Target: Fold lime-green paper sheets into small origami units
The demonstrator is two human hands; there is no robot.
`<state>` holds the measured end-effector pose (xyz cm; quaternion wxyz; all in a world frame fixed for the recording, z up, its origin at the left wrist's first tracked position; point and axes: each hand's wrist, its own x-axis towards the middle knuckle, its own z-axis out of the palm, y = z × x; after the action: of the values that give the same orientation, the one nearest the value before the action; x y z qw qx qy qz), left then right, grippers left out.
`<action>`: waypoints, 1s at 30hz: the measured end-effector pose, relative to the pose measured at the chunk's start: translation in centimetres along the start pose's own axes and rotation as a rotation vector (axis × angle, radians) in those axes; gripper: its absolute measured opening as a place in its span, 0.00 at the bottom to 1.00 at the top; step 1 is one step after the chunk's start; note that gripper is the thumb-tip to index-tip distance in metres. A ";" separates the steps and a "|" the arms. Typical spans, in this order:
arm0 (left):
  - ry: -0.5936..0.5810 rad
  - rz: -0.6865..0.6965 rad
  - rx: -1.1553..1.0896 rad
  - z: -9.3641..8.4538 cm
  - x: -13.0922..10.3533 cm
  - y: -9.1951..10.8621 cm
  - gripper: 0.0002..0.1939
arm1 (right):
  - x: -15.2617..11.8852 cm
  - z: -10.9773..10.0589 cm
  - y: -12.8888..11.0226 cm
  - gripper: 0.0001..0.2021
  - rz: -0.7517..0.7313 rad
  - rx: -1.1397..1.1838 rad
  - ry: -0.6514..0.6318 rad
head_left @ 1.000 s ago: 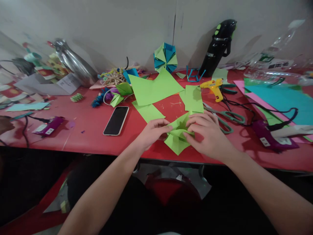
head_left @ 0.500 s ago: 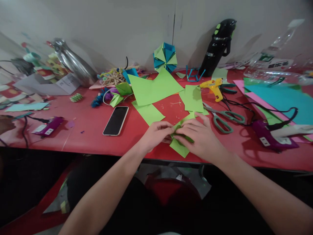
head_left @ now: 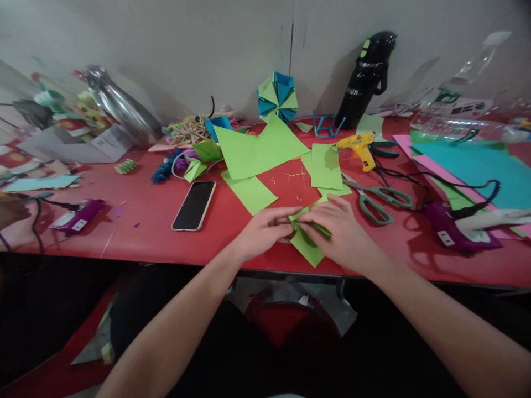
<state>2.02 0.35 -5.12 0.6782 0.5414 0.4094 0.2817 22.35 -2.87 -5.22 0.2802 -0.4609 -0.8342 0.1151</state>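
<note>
Between my two hands, near the table's front edge, is a partly folded piece of green paper (head_left: 307,247). My left hand (head_left: 269,229) pinches its left edge between thumb and fingers. From the other side my right hand (head_left: 336,229) grips it, thumb below and fingers over the top, hiding much of the folds. Beyond my hands lie more green paper pieces: a small sheet (head_left: 326,167), a cut piece (head_left: 251,192) and a large notched sheet (head_left: 259,145). Grey-handled scissors (head_left: 375,202) rest just right of my right hand.
A phone (head_left: 194,205) lies to the left. A yellow glue gun (head_left: 360,148) and purple power strip (head_left: 458,229) with cables are on the right. Along the wall stand a blue-green paper ball (head_left: 277,97), a black bottle (head_left: 367,80) and a steel jug (head_left: 122,108). Someone's hand (head_left: 12,210) shows far left.
My fingers have shifted slightly on the green paper, and my left fingers reach a little further over its edge. The view has moved a touch; the other things lie as before.
</note>
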 end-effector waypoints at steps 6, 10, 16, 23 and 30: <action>-0.001 0.144 0.128 0.2 0.2 -0.5 0.21 | 0.0 0.0 0.1 0.07 -0.023 -0.018 0.002; 0.020 0.185 0.172 0.2 0.3 -0.8 0.18 | 0.0 0.1 0.1 0.07 -0.025 -0.034 -0.008; 0.031 0.189 0.139 0.2 0.3 -1.0 0.20 | -0.1 0.1 0.0 0.06 -0.024 -0.020 0.025; 0.047 0.204 0.134 0.4 0.2 -1.0 0.19 | 0.0 -0.1 0.2 0.06 -0.067 -0.049 0.013; 0.070 0.173 0.118 0.4 0.1 -1.0 0.20 | 0.1 -0.1 0.0 0.08 -0.083 -0.054 0.029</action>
<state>2.39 -0.01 -6.06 0.6034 0.6037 0.4005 0.3332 22.40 -2.82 -5.09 0.2840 -0.4350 -0.8513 0.0742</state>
